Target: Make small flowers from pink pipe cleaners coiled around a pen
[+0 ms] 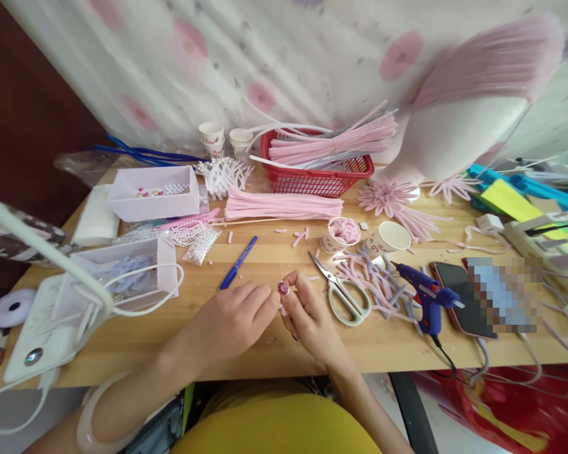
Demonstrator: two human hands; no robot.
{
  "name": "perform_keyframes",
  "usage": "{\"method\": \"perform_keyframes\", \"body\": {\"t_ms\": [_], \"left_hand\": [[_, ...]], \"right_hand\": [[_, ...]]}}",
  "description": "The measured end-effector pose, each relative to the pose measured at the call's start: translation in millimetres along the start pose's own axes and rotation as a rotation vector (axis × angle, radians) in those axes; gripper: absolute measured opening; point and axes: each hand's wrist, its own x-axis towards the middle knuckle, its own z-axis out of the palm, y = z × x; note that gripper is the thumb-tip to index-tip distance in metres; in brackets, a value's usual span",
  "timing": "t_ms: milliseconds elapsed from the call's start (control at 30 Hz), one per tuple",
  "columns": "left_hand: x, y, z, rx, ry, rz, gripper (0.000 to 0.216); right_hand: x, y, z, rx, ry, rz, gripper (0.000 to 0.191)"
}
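My left hand and my right hand meet over the front of the wooden table, fingers curled and pinched together. A small pink piece, perhaps pipe cleaner, shows between the fingertips; most of it is hidden. A shiny decorated nail tops my right thumb. Right of my hands lie scissors with pale green handles, blades slightly apart. Beside them are loose pink and grey pipe-cleaner lengths. A blue pen lies beyond my left hand. A paper cup of pink coiled pieces stands farther back.
A blue glue gun and a phone lie at right. Behind are a pink pipe-cleaner bundle and a red basket. White boxes stand left, near a white lamp arm. Another paper cup stands right.
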Motion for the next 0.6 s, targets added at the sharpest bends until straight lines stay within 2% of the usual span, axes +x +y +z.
{"method": "perform_keyframes", "body": {"t_ms": [100, 200, 267, 367, 433, 500, 600], "left_hand": [[0.9, -3.7, 2.5, -0.027, 0.020, 0.053, 0.029], [3.2, -7.4, 2.2, -0.271, -0.019, -0.010, 0.030], [5.9, -10.5, -1.7, -0.569, -0.144, -0.189, 0.028], [9.1, -12.5, -8.2, -1.060, -0.410, -0.560, 0.026], [9.1, -9.8, -8.3, -1.325, -0.499, -0.771, 0.025], [7.5, -4.0, -3.5, -1.479, -0.466, -0.921, 0.025], [4.4, 4.8, 7.6, -1.545, -0.292, -0.995, 0.026]], "right_hand": [[-1.6, -0.5, 0.8, -0.014, -0.007, -0.004, 0.022], [-4.0, -0.6, 1.4, -0.130, -0.003, -0.072, 0.019], [-4.9, 0.5, 1.3, -0.326, 0.013, -0.189, 0.015], [-4.0, 5.7, 1.2, -0.703, 0.107, -0.449, 0.010], [-2.1, 10.6, 1.8, -0.820, 0.164, -0.565, 0.008], [0.3, 14.2, 3.2, -0.831, 0.181, -0.582, 0.009], [2.8, 14.4, 5.9, -0.566, 0.111, -0.382, 0.016]]}}
